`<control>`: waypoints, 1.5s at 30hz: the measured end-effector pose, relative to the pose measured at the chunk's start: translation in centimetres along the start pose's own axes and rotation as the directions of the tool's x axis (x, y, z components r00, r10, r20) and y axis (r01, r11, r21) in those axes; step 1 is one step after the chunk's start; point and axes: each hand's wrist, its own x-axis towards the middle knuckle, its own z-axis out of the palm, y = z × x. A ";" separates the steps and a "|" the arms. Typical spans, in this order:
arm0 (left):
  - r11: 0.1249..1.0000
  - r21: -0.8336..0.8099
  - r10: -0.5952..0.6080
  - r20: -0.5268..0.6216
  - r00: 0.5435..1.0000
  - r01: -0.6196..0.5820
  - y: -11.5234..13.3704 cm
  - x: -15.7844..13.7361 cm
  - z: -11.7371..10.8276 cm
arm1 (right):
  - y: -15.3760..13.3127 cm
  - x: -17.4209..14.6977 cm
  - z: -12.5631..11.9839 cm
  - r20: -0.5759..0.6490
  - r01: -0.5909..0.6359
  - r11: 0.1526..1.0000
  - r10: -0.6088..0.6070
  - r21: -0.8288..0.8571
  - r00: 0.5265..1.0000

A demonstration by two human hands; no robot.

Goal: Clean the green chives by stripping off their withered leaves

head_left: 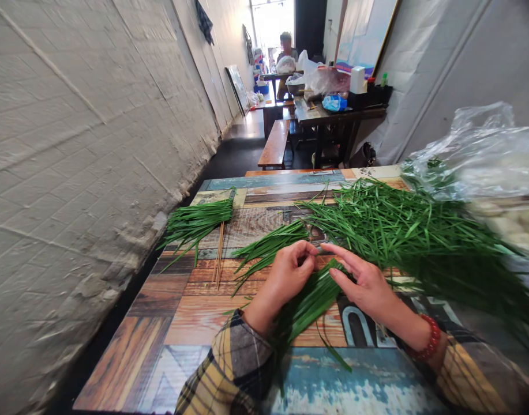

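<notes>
Green, long and flat-leaved, one gathered bundle (pixel 314 302) lies on the bench (pixel 203 320) with its patchwork wood-print top, between and slightly below the two bare hands. As I see it in the head view, its long axis slants from under the right hand's fingers back toward the left sleeve (pixel 229 369) of yellow-and-grey plaid. The right hand (pixel 366 282) is nearer its upper end, thumb over the leaves, fingers stretched out and parted, not clenched. The left hand (pixel 292 268) is curled, thumb and fingertips drawn together just beside the bundle; I cannot tell whether it pinches anything.

Counting: three gathered bundles in all, one between the hands, a smaller green one (pixel 275 241) just beyond the left hand, another green one (pixel 203 216) farther left, resting across a few thin brown sticks (pixel 220 259), too close-set to number. One loose green heap (pixel 376 222) spreads beyond the right hand.
</notes>
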 end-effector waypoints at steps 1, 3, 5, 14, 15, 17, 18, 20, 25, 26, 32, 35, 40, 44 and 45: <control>1.000 0.002 0.001 -0.005 1.000 -0.001 0.0 0.0 0.0 | 0.1 0.0 0.0 0.006 -0.005 1.000 0.005 0.010 1.000; 1.000 0.011 0.003 -0.023 1.000 -0.003 -0.2 0.0 0.0 | 0.4 0.0 0.1 0.020 -0.029 0.999 0.028 0.031 0.999; 0.999 0.035 0.009 -0.045 0.999 -0.008 -0.3 0.1 0.0 | 0.7 0.1 0.2 0.023 -0.048 0.998 0.047 0.050 0.999; 0.978 0.165 0.129 -0.007 0.992 -0.126 -0.3 -0.2 -0.1 | 0.7 0.1 0.2 0.000 -0.049 0.998 0.049 0.045 0.999; 0.973 0.177 0.148 0.019 0.989 -0.149 -0.1 -0.3 -0.1 | 0.5 0.0 0.2 -0.003 -0.052 0.998 0.052 0.035 0.999; 0.962 0.197 0.176 0.077 0.981 -0.188 0.1 -0.4 -0.1 | 0.3 0.0 0.1 -0.005 -0.050 0.998 0.050 0.024 0.999; 0.957 0.206 0.185 0.101 0.978 -0.202 0.1 -0.5 -0.2 | 0.2 0.0 0.1 -0.006 -0.046 0.999 0.046 0.021 0.999; 0.955 0.213 0.189 0.107 0.976 -0.208 0.1 -0.4 -0.4 | 0.2 0.1 0.1 -0.005 -0.051 0.998 0.051 0.020 0.999; 0.969 0.241 0.119 -0.271 0.955 -0.052 -1.1 0.7 -2.1 | 0.3 0.1 0.2 0.004 -0.064 0.997 0.064 0.048 0.998; 0.962 0.273 0.118 -0.332 0.936 -0.024 -1.3 0.8 -2.5 | 0.3 0.1 0.2 0.004 -0.059 0.997 0.059 0.054 0.998; 0.793 0.609 0.197 -0.265 0.944 0.005 -1.7 0.7 -3.1 | 0.5 -0.1 0.3 0.020 -0.085 0.994 0.084 0.064 0.996; 0.655 0.755 0.156 -0.191 0.969 0.043 -1.5 0.4 -2.7 | 0.7 -0.1 0.3 0.025 -0.095 0.994 0.093 0.063 0.995; 0.574 0.818 0.105 -0.122 0.987 0.040 -1.5 0.2 -2.4 | 0.8 0.0 0.4 0.014 -0.059 0.996 0.058 0.061 0.998; 0.662 0.749 0.152 -0.101 0.983 -0.025 -1.6 0.4 -2.3 | 0.7 0.0 0.4 0.016 -0.068 0.997 0.068 0.022 0.998; 0.707 0.706 0.171 -0.109 0.979 -0.045 -1.6 0.4 -2.2 | 0.7 0.0 0.3 0.021 -0.071 0.997 0.071 0.028 0.997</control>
